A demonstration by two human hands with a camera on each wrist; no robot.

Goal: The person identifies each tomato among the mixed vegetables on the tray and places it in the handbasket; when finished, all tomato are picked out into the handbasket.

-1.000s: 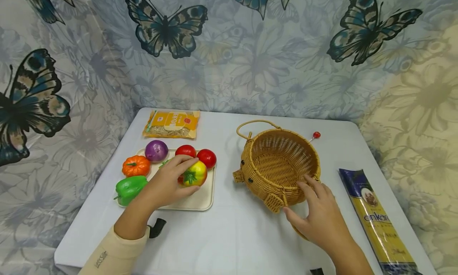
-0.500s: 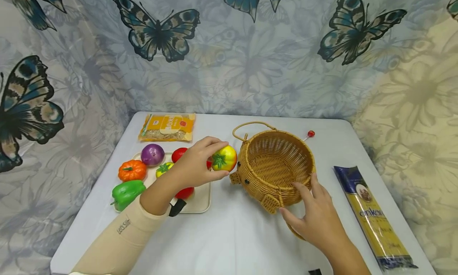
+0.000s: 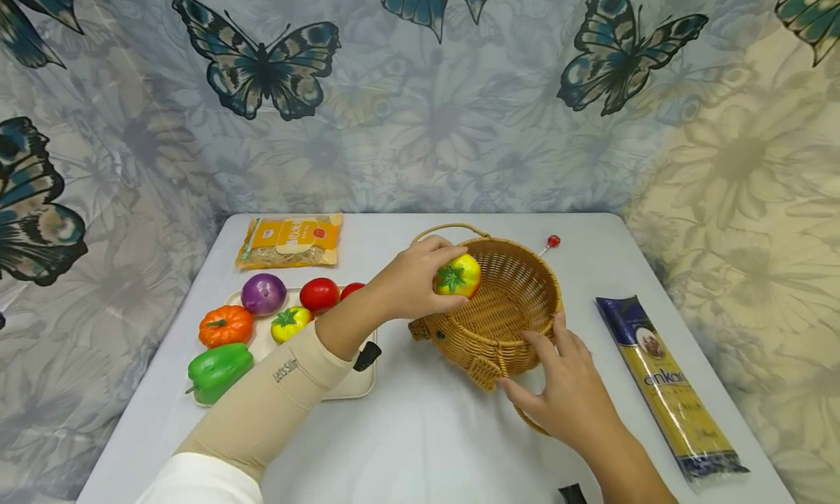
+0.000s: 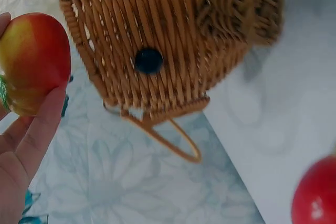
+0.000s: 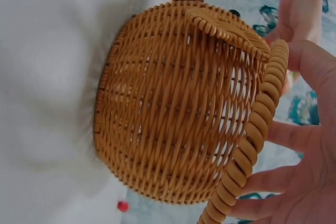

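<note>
My left hand [image 3: 412, 281] grips a yellow-and-red tomato [image 3: 459, 276] with a green leafy top, its thumb and fingers on opposite sides. The tomato is above the left rim of an animal-shaped wicker basket [image 3: 453, 343]. In the left wrist view, the tomato [image 4: 39, 61] is beside the basket's eye side. My right hand [image 3: 571, 387] is at the basket's near right rim, its spread, fairly straight fingers touching it. In the right wrist view, the right hand's [image 5: 310, 156] fingertips are partly hidden behind the coiled handle [image 5: 252, 135]. The visible basket floor is bare.
A cream tray [image 3: 357, 396] at left bears a purple onion [image 3: 264, 294], orange pumpkin [image 3: 226, 326], green pepper [image 3: 219, 373], yellow tomato [image 3: 290, 323] and red round produce [image 3: 319, 295]. Around lie an orange food packet [image 3: 289, 241], a red lollipop [image 3: 553, 241] and a long pasta packet [image 3: 669, 387].
My left hand has lifted the tomato off the tray area and carried it right to the basket's left rim. The right hand stays at the basket rim. The head view has shifted slightly.
</note>
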